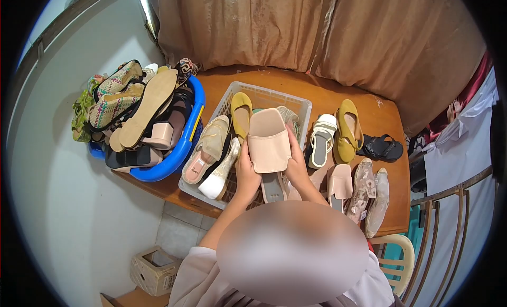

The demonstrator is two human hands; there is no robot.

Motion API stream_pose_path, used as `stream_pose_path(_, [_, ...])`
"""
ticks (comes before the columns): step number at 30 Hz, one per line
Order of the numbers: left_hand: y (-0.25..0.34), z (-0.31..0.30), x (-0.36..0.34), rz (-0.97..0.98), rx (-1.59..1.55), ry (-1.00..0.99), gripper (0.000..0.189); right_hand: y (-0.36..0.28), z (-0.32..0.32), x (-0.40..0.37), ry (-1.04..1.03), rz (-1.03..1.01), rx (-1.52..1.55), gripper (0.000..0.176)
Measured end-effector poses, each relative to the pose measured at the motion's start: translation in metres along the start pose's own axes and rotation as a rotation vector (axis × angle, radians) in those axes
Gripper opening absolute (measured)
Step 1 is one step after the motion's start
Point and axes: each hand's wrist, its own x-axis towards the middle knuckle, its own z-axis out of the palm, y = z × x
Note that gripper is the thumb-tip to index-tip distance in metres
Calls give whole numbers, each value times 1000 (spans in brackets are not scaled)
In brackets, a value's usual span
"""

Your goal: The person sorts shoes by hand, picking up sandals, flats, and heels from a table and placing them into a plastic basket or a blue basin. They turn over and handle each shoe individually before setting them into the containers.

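Observation:
A beige open-toed slide sandal point(269, 148) is held up between both my hands, over the clear plastic crate point(288, 93). My left hand point(247, 169) grips its left side and my right hand point(297, 164) its right side; some fingers are hidden behind it. Below it, partly covered, lies another slide with a grey insole point(273, 188). In the crate left of my hands are a pale mesh wedge shoe point(214, 140), a white-soled wedge point(219, 180) and a mustard flat point(241, 114).
A blue basket point(196, 114) heaped with shoes stands at the left of the wooden table point(383, 188). On the right are white strappy sandals point(321, 140), a mustard shoe point(347, 130), black sandals point(383, 147), a beige slide point(339, 183) and lacy shoes point(376, 204). A plastic chair point(404, 257) stands at the front right.

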Motion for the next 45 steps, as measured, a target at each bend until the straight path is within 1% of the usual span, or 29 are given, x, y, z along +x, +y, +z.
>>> stream_pose_path(3, [1, -2, 2, -72, -51, -28, 43, -5, 1, 0, 98, 1, 11, 56])
stream_pose_path(6, [-13, -5, 5, -78, -79, -70, 40, 5, -5, 0, 88, 81, 51, 55])
stream_pose_path(9, [-21, -2, 5, -71, -146, -62, 40, 13, -12, 1, 55, 93, 62, 54])
stream_pose_path(12, [0, -1, 2, -42, -70, -17, 40, 5, -9, 0, 52, 99, 62, 51])
stream_pose_path(15, [8, -2, 1, 6, 29, 0, 40, -8, -12, -2, 39, 39, -112, 49])
stream_pose_path(18, [2, -4, 1, -80, -70, -57, 40, 4, -16, 3, 30, 105, 67, 49])
stream_pose_path(21, [-16, -3, 9, -83, -132, -101, 39, -6, -13, 5, 33, 107, 150, 48])
stream_pose_path(24, [-11, -2, 14, -176, -278, -170, 47, -3, -14, 8, 55, 153, 230, 44])
stream_pose_path(27, [-13, 7, 9, -105, -349, -158, 59, 2, -12, 3, 205, 307, 491, 40])
stream_pose_path(28, [-11, 7, 3, -136, -237, -220, 68, 5, -14, 1, 235, 321, 516, 35])
stream_pose_path(29, [-5, 12, -7, -122, -305, -223, 63, 4, -15, 2, 270, 328, 577, 34])
stream_pose_path(31, [6, 6, -21, -378, -259, -481, 54, 0, -18, 4, 341, 344, 697, 31])
stream_pose_path(32, [8, 5, -23, -433, -305, -527, 50, 7, -22, 5, 343, 311, 647, 30])
stream_pose_path(34, [9, 2, -25, -545, -397, -619, 43, -7, -22, 4, 295, 368, 628, 31])
stream_pose_path(35, [8, 4, -27, -555, -470, -562, 39, -11, -23, 3, 270, 397, 618, 31])
stream_pose_path(37, [6, 9, -30, -572, -615, -444, 33, -10, -23, -7, 117, 387, 340, 40])
stream_pose_path(39, [4, 13, -30, -418, -473, -383, 32, -8, -23, -20, -36, 368, 64, 50])
stream_pose_path(40, [0, 15, -30, -324, -399, -359, 33, -8, -21, -23, -62, 337, 94, 47])
stream_pose_path(41, [-4, 17, -30, -231, -324, -335, 34, -13, -22, -25, -95, 376, 113, 47])
stream_pose_path(42, [-7, 14, -28, -106, -255, -380, 38, -22, -24, -27, -128, 415, 133, 47])
stream_pose_path(43, [-7, 11, -29, -54, -171, -424, 39, -30, -25, -28, -161, 455, 154, 47])
stream_pose_path(44, [-3, 7, -31, -3, -85, -467, 39, -35, -29, -28, -146, 477, 146, 46])
stream_pose_path(45, [3, 3, -31, 49, 1, -508, 40, -34, -31, -29, -131, 543, 175, 45])
